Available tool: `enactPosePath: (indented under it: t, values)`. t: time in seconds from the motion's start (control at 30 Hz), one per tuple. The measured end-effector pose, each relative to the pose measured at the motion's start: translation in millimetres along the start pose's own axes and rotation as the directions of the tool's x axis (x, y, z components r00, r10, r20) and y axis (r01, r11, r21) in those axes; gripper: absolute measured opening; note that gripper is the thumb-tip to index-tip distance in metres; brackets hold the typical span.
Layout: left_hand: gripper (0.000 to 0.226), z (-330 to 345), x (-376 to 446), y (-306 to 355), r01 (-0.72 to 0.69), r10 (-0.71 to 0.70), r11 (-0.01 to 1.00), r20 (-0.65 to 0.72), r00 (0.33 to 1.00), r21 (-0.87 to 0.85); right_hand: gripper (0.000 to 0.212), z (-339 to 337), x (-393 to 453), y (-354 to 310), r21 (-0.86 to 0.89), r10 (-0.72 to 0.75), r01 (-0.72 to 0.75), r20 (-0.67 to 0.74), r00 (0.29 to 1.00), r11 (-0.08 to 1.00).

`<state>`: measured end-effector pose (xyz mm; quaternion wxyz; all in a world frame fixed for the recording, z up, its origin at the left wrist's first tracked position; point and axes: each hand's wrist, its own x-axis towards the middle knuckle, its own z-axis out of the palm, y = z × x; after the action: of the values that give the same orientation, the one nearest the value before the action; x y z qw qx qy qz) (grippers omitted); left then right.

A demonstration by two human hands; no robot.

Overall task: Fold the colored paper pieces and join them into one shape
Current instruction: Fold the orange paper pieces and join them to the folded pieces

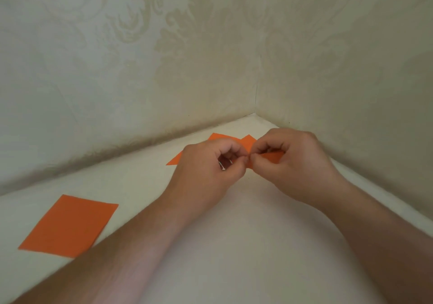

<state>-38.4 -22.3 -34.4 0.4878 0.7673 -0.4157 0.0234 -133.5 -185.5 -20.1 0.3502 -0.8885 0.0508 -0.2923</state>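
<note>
A folded orange paper piece (pixel 271 156) is held just above the white surface near the corner. My left hand (pixel 206 165) and my right hand (pixel 293 160) meet over it, fingertips pinching it from both sides; most of it is hidden by the fingers. Behind the hands lies more orange paper (pixel 220 137), its corners showing past my left hand, with one tip at the left (pixel 174 161). A flat orange sheet (pixel 69 226) lies alone at the near left, apart from both hands.
The white tabletop (pixel 246 221) fits into a corner of two walls with pale patterned wallpaper (pixel 140 57). The walls close the space behind and to the right of the hands.
</note>
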Motion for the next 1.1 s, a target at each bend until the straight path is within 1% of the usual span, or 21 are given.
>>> enactPosePath:
  t: [0.1, 0.23, 0.37, 0.47, 0.57, 0.63, 0.7, 0.73, 0.83, 0.9, 0.97, 1.03, 1.07, 1.1]
  values:
    - [0.009, -4, 3, -1, -0.016, 0.015, 0.999, 0.024, 1.000, 0.031, 0.018, -1, 1, 1, 0.049, 0.033, -0.034, 0.012, 0.999, 0.998]
    - [0.011, -11, 7, 0, -0.064, 0.060, 0.987, 0.030, 0.998, 0.144, 0.013, -6, 4, 6, 0.212, 0.141, -0.163, 0.119, 0.983, 0.964]
    - [0.008, -12, 9, -6, -0.033, 0.031, 0.979, 0.011, 0.999, 0.201, 0.013, -7, 7, 11, 0.278, 0.218, -0.240, 0.109, 0.970, 0.930]
    - [0.015, -10, 9, -9, 0.007, -0.007, 0.987, -0.002, 1.000, 0.163, 0.015, -4, 7, 15, 0.263, 0.260, -0.287, 0.134, 0.956, 0.921]
    - [0.024, -9, 10, -8, 0.052, -0.052, 0.994, -0.002, 0.999, 0.099, 0.016, -4, 7, 16, 0.270, 0.299, -0.321, 0.122, 0.946, 0.908]
    - [0.028, -9, 10, -8, 0.097, -0.096, 0.994, -0.023, 0.995, 0.048, 0.016, -7, 9, 13, 0.371, 0.339, -0.368, 0.142, 0.930, 0.853]
    - [0.024, -9, 9, -10, 0.127, -0.127, 0.992, -0.029, 0.991, 0.002, 0.018, -10, 10, 12, 0.483, 0.346, -0.396, 0.193, 0.918, 0.781]
    - [0.020, -9, 8, -10, 0.132, -0.132, 0.991, -0.015, 0.991, -0.027, 0.018, -10, 9, 12, 0.506, 0.342, -0.402, 0.212, 0.915, 0.763]
    - [0.017, -9, 3, -9, 0.096, -0.094, 0.994, 0.040, 0.995, -0.059, 0.017, -9, 8, 12, 0.542, 0.398, -0.457, 0.231, 0.888, 0.705]
    - [0.023, -10, 1, -8, 0.064, -0.063, 0.998, 0.048, 0.997, -0.013, 0.019, -10, 8, 13, 0.561, 0.452, -0.508, 0.248, 0.856, 0.653]
    - [0.028, -11, 1, -9, 0.050, -0.050, 0.999, 0.027, 0.998, 0.011, 0.019, -13, 8, 14, 0.564, 0.468, -0.544, 0.289, 0.835, 0.622]
    - [0.023, -12, 1, -10, 0.031, -0.031, 1.000, -0.005, 1.000, -0.004, 0.017, -15, 7, 15, 0.568, 0.431, -0.543, 0.332, 0.839, 0.619]
    - [0.020, -11, 1, -11, 0.019, -0.019, 1.000, -0.017, 1.000, -0.011, 0.015, -14, 6, 15, 0.564, 0.407, -0.517, 0.320, 0.855, 0.644]
    - [0.017, -11, 1, -10, 0.004, -0.004, 1.000, -0.028, 1.000, -0.014, 0.011, -14, 6, 14, 0.541, 0.388, -0.472, 0.270, 0.881, 0.696]
